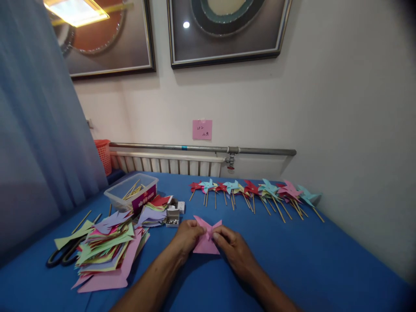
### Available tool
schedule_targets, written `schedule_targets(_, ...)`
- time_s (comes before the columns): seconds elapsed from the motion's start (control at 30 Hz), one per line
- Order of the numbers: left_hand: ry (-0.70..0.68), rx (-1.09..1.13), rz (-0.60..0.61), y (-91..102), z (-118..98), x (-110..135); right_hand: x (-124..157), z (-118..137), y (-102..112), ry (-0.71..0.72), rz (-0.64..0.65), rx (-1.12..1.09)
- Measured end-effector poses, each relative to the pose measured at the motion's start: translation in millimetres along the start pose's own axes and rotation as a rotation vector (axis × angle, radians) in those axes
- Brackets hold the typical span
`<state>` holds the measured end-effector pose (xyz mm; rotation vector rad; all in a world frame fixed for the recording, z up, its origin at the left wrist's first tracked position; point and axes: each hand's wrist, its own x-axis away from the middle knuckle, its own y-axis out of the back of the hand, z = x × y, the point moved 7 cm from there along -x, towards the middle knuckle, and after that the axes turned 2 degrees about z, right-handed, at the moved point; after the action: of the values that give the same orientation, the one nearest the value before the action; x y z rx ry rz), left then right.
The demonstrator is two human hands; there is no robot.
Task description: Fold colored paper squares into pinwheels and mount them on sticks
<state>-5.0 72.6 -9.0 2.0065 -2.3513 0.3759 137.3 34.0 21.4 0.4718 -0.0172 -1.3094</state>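
Observation:
A pink paper piece (206, 248), cut and partly folded toward its middle like a pinwheel, is held above the blue table in front of me. My left hand (187, 236) pinches it from the left, thumb near the centre. From the right, my right hand (234, 248) grips it between thumb and fingers, also close to the centre. Left of my hands stand small open boxes of metal pins (172, 219). Beside these lies a stack of cut coloured paper (107, 249).
Finished paper pinwheels (251, 188) on sticks lie in a row along the back right. A clear plastic tub (121, 190) with thin sticks stands at the back left. Black-handled scissors (66, 253) lie partly under paper. A blue curtain (35, 108) hangs at left.

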Motion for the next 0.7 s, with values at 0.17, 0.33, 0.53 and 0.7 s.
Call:
schedule_targets(0.17,0.008,-0.001,0.065,-9.8,4.0,1.1,-1.5,-7.3,-1.5,-0.031,-0.030,0.035)
schedule_targets(0.33,0.001,0.035,0.086,-8.8,9.9,-2.0,-3.6,-11.7,-1.0,-0.106,-0.093,0.050)
schedule_targets(0.53,-0.005,0.032,0.110,-10.6,11.7,-2.8,-6.4,-16.2,-1.9,-0.122,-0.150,0.059)
schedule_targets(0.7,-0.020,0.045,0.099,-11.9,8.8,-1.2,-4.5,-24.0,-2.3,-0.144,-0.185,0.068)
